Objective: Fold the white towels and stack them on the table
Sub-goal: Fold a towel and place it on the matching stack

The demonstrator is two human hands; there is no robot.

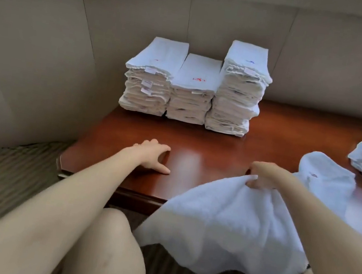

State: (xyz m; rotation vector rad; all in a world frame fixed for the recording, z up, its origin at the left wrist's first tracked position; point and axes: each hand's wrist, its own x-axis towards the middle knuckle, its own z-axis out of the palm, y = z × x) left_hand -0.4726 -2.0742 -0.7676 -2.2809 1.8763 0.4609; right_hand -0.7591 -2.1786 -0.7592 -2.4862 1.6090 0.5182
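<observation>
three stacks of folded towels [195,84] stand at twelve o'clock on the table [197,149]; your right hand [264,176] pinches an unfolded white towel [225,226] at five o'clock, your left hand [151,155] rests spread on the wood.

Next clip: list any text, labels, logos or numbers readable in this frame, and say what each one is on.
No text can be read.
Red embroidered mark on the middle stack: shape only, not legible.
Blue mark on the right stack: too small.
Faint red mark on the left stack: too small.
White sewn tags on the stack edges: print blurred.
Small mark on the loose towel: blurred.
</observation>
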